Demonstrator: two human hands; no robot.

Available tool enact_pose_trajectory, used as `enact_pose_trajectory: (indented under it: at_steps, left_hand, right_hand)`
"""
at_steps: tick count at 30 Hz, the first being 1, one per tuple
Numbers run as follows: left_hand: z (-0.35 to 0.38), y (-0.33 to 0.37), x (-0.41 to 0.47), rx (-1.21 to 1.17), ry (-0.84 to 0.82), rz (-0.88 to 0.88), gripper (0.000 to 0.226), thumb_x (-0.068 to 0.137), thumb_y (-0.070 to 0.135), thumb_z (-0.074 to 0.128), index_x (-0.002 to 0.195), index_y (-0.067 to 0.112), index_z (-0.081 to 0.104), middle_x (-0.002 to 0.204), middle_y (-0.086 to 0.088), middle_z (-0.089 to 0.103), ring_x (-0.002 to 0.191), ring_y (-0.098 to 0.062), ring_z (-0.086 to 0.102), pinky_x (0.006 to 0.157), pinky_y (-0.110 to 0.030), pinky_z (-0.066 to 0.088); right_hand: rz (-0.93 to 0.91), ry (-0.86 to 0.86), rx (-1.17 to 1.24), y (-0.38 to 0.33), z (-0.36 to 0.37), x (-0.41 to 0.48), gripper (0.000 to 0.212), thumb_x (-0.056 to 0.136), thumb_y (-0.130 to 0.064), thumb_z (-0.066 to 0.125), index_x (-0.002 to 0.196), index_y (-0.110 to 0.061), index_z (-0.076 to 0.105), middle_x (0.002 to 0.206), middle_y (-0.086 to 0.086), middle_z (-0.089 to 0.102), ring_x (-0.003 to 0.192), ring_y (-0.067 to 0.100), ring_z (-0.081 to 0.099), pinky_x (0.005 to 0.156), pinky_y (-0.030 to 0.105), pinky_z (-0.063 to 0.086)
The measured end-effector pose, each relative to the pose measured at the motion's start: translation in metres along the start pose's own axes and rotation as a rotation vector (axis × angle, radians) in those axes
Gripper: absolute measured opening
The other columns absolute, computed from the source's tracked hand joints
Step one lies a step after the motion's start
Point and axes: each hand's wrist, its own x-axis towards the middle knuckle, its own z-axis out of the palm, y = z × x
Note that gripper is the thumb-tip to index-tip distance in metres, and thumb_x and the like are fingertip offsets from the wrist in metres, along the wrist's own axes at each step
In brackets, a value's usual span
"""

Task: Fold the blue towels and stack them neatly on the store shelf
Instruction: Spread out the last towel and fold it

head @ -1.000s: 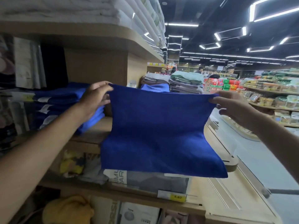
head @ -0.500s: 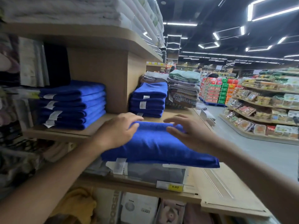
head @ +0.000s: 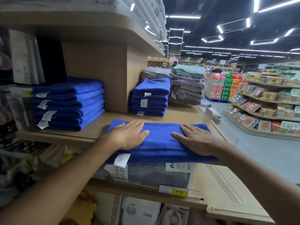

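As our left hand [head: 128,135] and right hand [head: 196,140] lie flat, fingers straight, on the folded blue towel [head: 160,143], we judge it soft and light, best lifted under both ends.

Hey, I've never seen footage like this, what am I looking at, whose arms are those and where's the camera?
There is no machine here. A camera worn on a person's head looks forward and down, so the arms are the wearer's own. The left hand and right hand lie flat on a folded blue towel at the front of a wooden shelf; they press it, gripping nothing. Behind it stand two stacks of folded blue towels: a left stack and a right stack, with a wooden divider between.
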Motion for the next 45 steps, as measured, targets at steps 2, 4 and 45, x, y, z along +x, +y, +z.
enact_pose_trajectory:
  at_steps: [2, 4, 45]
  left_hand:
    - [-0.009, 0.0, 0.027, 0.009, -0.052, 0.002, 0.07, 0.103, 0.057, 0.017, 0.162, 0.02, 0.005, 0.17, 0.005, -0.002, 0.155, -0.01, -0.001, 0.126, -0.039, 0.001]
    - [-0.013, 0.0, 0.047, 0.006, -0.078, 0.003, 0.07, 0.103, 0.057, 0.017, 0.162, 0.021, 0.005, 0.17, 0.004, -0.002, 0.156, -0.011, -0.002, 0.126, -0.039, 0.001]
    - [-0.019, -0.048, 0.014, -1.084, 0.486, -0.177, 0.029, 0.103, 0.031, 0.043, 0.085, 0.021, 0.064, 0.091, -0.007, 0.063, 0.072, -0.02, 0.057, 0.082, -0.041, 0.05]
  right_hand:
    - [0.024, -0.022, -0.002, 0.007, -0.006, 0.023, 0.089, 0.094, -0.079, 0.018, 0.161, -0.021, 0.02, 0.17, -0.007, 0.013, 0.156, 0.013, 0.01, 0.122, 0.04, 0.012]
    - [0.029, -0.024, -0.009, 0.012, -0.008, 0.039, 0.087, 0.095, -0.077, 0.021, 0.162, -0.021, 0.02, 0.17, -0.006, 0.012, 0.156, 0.014, 0.01, 0.122, 0.041, 0.012]
    - [-0.012, -0.099, 0.947, -0.147, -0.116, 0.084, 0.024, 0.089, -0.001, 0.066, 0.07, -0.01, 0.057, 0.055, 0.006, 0.058, 0.052, 0.015, 0.059, 0.053, 0.025, 0.051]
